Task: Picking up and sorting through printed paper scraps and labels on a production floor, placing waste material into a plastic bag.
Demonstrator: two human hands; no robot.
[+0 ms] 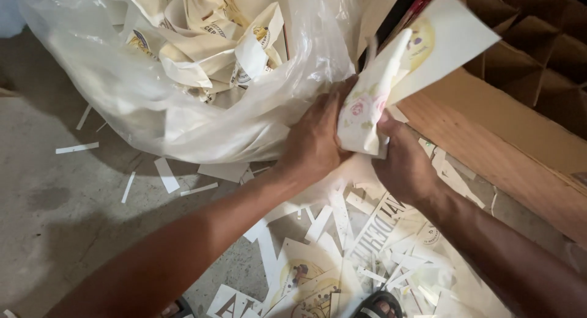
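A folded stack of printed white card sheets [391, 73], with flower and round yellow prints, is gripped by both my hands and stands tilted up to the right. My left hand [315, 137] clasps its lower left side, against the clear plastic bag [122, 92]. My right hand [400, 162] holds the bottom edge from the right. The bag is stuffed with crumpled printed paper offcuts [211, 43].
Cut paper strips and printed card pieces [361, 244] litter the concrete floor [55, 214] below my arms. A brown cardboard box with dividers [520, 79] stands at the right. A sandalled foot [379, 306] shows at the bottom edge.
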